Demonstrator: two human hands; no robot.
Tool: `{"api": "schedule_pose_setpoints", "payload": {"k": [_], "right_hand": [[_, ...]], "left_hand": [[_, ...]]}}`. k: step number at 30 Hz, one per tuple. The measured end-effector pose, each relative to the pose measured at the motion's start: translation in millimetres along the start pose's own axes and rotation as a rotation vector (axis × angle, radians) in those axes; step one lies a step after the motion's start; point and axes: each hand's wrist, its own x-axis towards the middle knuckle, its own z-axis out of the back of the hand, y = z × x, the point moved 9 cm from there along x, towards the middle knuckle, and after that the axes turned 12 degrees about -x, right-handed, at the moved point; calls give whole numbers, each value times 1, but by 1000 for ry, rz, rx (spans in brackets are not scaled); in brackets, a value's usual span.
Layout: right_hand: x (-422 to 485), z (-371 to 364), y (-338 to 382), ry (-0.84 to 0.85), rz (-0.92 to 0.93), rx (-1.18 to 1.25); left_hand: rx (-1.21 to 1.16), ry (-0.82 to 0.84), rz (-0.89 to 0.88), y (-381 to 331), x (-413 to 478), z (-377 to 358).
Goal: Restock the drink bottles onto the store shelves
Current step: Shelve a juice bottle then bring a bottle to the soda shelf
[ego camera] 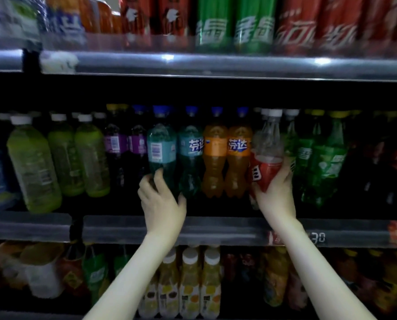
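At the middle shelf, right hand has its grip round a red-labelled bottle, near upright, between orange bottles and green bottles; left hand clasps a teal bottle.

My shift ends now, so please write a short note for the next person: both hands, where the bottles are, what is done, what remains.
Left hand: touches the teal bottle low down; grip unclear.
Right hand: grips the red-label bottle, tilted, between the orange bottles and green bottles.
Done: middle shelf looks mostly full.
To do: probably stand the red-label bottle upright in that gap, then let go.
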Motion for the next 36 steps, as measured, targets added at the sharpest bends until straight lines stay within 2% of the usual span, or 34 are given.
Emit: {"api": "schedule_pose_setpoints", "payload": {"k": [3, 7, 10, 14, 17, 21, 24, 30, 36], "right_hand": [[-8, 4, 11, -95, 70, -144], [-27, 6, 51, -188, 273, -137], [-46, -8, 92, -136, 443, -40], [-68, -46, 139, 60, 559, 109], [-68, -73, 159, 203, 497, 196], [-65, -98, 164, 370, 391, 273], [-61, -101, 162, 361, 318, 303], [-63, -101, 161, 318, 280, 273], [-69, -107, 174, 223, 258, 154]], "left_hand": [[-168, 69, 143, 17, 16, -3], [-168, 165, 154, 19, 20, -9], [-194, 231, 149, 21, 20, -9], [-236, 340, 90, 20, 20, -5], [-260, 377, 87, 20, 24, -1], [-246, 503, 28, 20, 26, -3], [-223, 547, 18, 21, 27, -1], [-187, 515, 17, 34, 28, 4], [-123, 354, -47, 57, 38, 53]]}}
